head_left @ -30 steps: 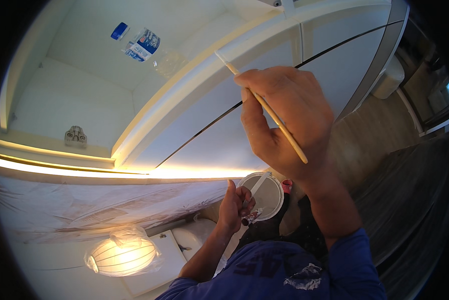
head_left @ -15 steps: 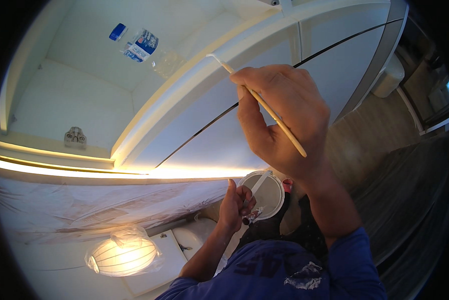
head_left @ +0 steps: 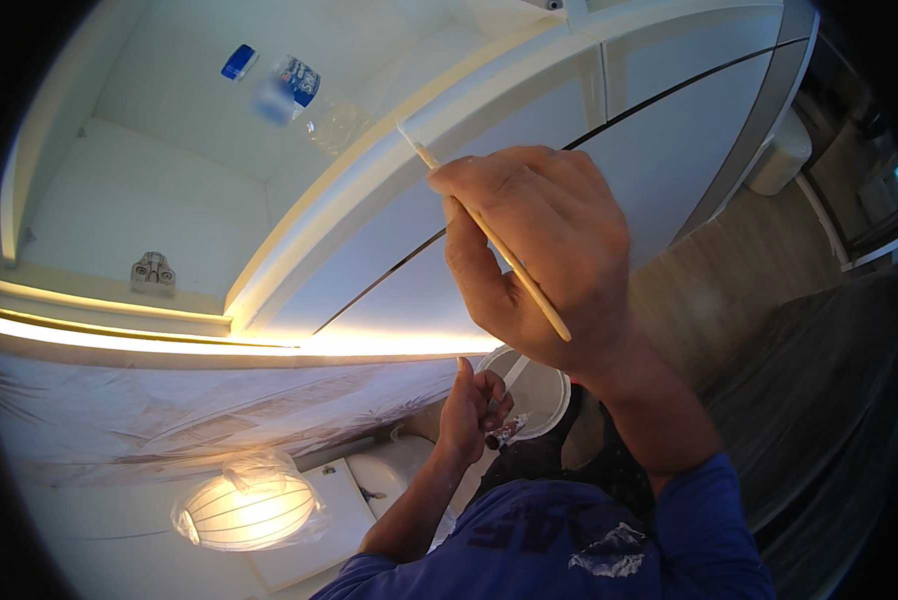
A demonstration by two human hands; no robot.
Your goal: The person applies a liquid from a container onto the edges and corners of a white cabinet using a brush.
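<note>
My right hand [head_left: 544, 245] is closed in a pinch round a slim paintbrush [head_left: 514, 260] with a pale wooden handle. Its white-coated tip lies at the curved-looking white cabinet frame [head_left: 344, 185]; whether it touches, I cannot tell. Lower down, my left hand [head_left: 466, 410] has its fingers curled and its thumb pointing up. Those fingers close on a pale strip that looks like the handle of a white bucket [head_left: 567, 400], partly hidden behind my right hand. A short dark cylinder with white smears [head_left: 506, 432] sticks out beside my left fingers.
Inside the open cabinet lies a clear plastic bottle [head_left: 331, 125] with a blue cap. A metal hinge [head_left: 153, 272] sits at its near side. Below glows a light strip [head_left: 119, 334], then plastic-covered surfaces [head_left: 219, 400] and a wrapped lamp [head_left: 252, 512]. Wooden floor [head_left: 734, 270] shows at right.
My right hand has moved left and slightly down, carrying the brush tip along the white cabinet frame. It now covers part of the bucket. My left hand has stayed in place.
</note>
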